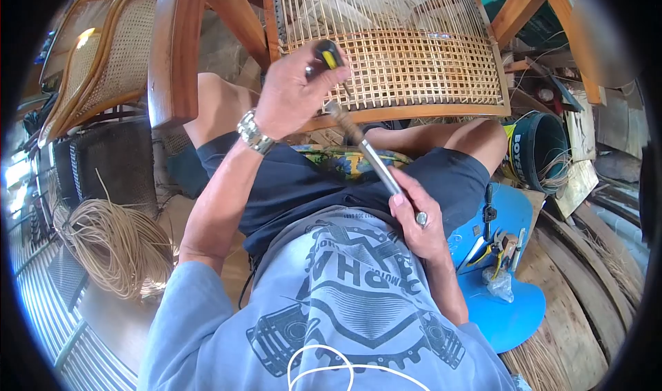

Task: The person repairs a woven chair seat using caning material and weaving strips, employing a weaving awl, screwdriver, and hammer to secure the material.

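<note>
My left hand [296,91], with a metal watch on its wrist, is closed around the black and yellow handle of a screwdriver [329,56]. The screwdriver's thin shaft points down at the front edge of a woven cane seat [386,67]. In my right hand [419,218] is a hammer [379,162], gripped near the end of its silver shaft. Its brownish, blurred far end is close to the screwdriver and the seat's wooden front rail [441,111]. Close weave covers the seat's near part; long parallel strands show farther back.
The chair's wooden arm [178,53] rises at left, by another cane chair [103,67]. A bundle of cane strands [121,246] lies lower left. At right are a dark bucket [541,149] and a blue plastic seat [496,308] bearing pliers [500,249] and other tools.
</note>
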The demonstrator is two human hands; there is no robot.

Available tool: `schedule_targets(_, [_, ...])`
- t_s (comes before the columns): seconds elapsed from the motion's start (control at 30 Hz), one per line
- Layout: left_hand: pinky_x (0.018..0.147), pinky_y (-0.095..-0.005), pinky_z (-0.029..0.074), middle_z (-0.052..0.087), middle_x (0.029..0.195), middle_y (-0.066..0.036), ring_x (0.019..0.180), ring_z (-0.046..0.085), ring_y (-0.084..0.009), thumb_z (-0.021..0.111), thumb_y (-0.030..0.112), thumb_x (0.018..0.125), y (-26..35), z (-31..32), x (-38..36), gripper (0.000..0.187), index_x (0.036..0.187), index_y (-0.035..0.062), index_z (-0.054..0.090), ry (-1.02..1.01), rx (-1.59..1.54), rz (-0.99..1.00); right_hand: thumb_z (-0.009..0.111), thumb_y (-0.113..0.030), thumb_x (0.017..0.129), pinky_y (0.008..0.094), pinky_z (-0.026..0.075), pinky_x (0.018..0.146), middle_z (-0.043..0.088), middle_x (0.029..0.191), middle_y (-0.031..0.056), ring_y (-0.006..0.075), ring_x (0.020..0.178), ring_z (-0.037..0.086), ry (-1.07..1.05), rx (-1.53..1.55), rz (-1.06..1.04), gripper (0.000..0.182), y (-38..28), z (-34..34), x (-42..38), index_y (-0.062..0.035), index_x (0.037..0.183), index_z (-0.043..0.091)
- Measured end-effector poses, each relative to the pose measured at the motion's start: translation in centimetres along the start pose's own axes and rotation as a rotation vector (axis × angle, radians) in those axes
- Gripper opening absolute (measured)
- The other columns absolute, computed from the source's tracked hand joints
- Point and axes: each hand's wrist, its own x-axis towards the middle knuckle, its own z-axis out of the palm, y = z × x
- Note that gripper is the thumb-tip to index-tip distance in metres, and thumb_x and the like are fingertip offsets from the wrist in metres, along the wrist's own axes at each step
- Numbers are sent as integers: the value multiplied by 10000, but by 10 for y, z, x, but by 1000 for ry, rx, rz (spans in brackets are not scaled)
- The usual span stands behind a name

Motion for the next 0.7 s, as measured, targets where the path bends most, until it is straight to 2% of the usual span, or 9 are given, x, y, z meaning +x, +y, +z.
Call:
schedule_targets(0.07, [890, -271, 540, 729, 1032, -40, 982, 672, -104, 698, 117, 976, -8, -6, 1, 205, 1154, 29, 647, 106, -222, -12, 551, -103, 1021, 270, 487, 853, 667, 1143, 108, 123, 889, 595, -55, -48, -68, 401, -1, 1, -4, 22, 1402, 547])
schedule_targets(0.13, [931, -269, 523, 719, 1080, -51, 1039, 659, -115, 679, 108, 991, -13, -15, 6, 203, 1173, 30, 632, 89, -192, 2, 556, -104, 1017, 279, 495, 843, 672, 1158, 112, 127, 861, 601, -41, -12, -58, 409, 3, 3, -8, 24, 1405, 545])
schedule_targets(0.17, [932, -268, 522, 718, 1079, -51, 1038, 659, -114, 678, 109, 992, -13, -17, 8, 202, 1172, 29, 632, 119, -191, 2, 558, -93, 1016, 271, 495, 817, 659, 1125, 91, 112, 843, 590, 22, 22, -35, 409, 4, 2, -8, 25, 1407, 547])
schedule_targets(0.2, [932, -267, 521, 717, 1078, -50, 1037, 658, -113, 678, 109, 993, -13, -20, 11, 201, 1171, 28, 631, 147, -189, 3, 549, -88, 1022, 236, 470, 711, 634, 995, 45, 73, 752, 544, 110, 121, -58, 419, 9, 4, -5, 17, 1428, 534])
schedule_targets(0.27, [934, -267, 523, 717, 1081, -51, 1045, 662, -117, 678, 113, 994, -16, -22, 17, 200, 1167, 26, 631, 133, -147, 30, 523, -88, 1037, 201, 402, 597, 573, 858, -5, 37, 668, 475, 260, 258, 9, 417, 13, -4, -1, 3, 1444, 520])
schedule_targets(0.33, [937, -275, 528, 719, 1089, -57, 1055, 670, -127, 676, 127, 997, -15, -20, 22, 215, 1179, 23, 627, 143, -169, 25, 513, -113, 1051, 187, 337, 523, 539, 777, -20, 21, 617, 426, 395, 284, -24, 404, 12, -10, 12, -11, 1441, 523])
schedule_targets(0.43, [910, -277, 543, 732, 1049, -44, 1026, 686, -120, 693, 154, 989, -12, -12, 34, 222, 1166, 31, 640, 145, -136, 57, 521, -149, 1063, 179, 287, 492, 519, 779, -10, 18, 580, 376, 379, 295, -75, 425, 15, -21, 20, -5, 1462, 497])
schedule_targets(0.6, [833, -271, 561, 757, 978, -15, 919, 702, -87, 733, 209, 960, -11, 0, 49, 232, 1123, 53, 678, 125, 24, 114, 517, -163, 1067, 185, 280, 496, 513, 780, -14, 18, 588, 375, 359, 287, -75, 427, 6, -15, 27, -5, 1464, 499])
schedule_targets(0.7, [786, -272, 552, 759, 966, -28, 896, 701, -82, 736, 215, 951, -7, 4, 54, 239, 1115, 49, 681, 20, 92, 84, 515, -168, 1069, 185, 278, 504, 514, 784, -16, 17, 601, 377, 366, 284, -99, 429, -2, -13, 36, -4, 1464, 499])
